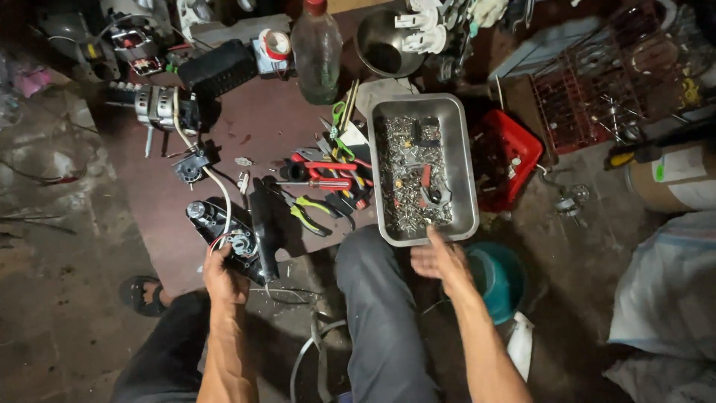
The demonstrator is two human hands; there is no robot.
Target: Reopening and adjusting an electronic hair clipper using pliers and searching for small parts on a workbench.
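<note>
Steel tray (462, 160) rim touched by spread right-hand fingers (432, 237).

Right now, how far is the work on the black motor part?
Looks done: the black motor housing lies opened, its wires and inner parts exposed. In hand: the left hand holds it, and the right hand reaches into the metal tray of screws. Left: screwdrivers and pliers lie unused, so it is not closed up.

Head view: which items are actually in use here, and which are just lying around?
In use: left hand on the black motor part; right hand at the metal tray of screws.

Lying about: pliers, red screwdriver, plastic bottle, metal bowl, red basket.
</note>
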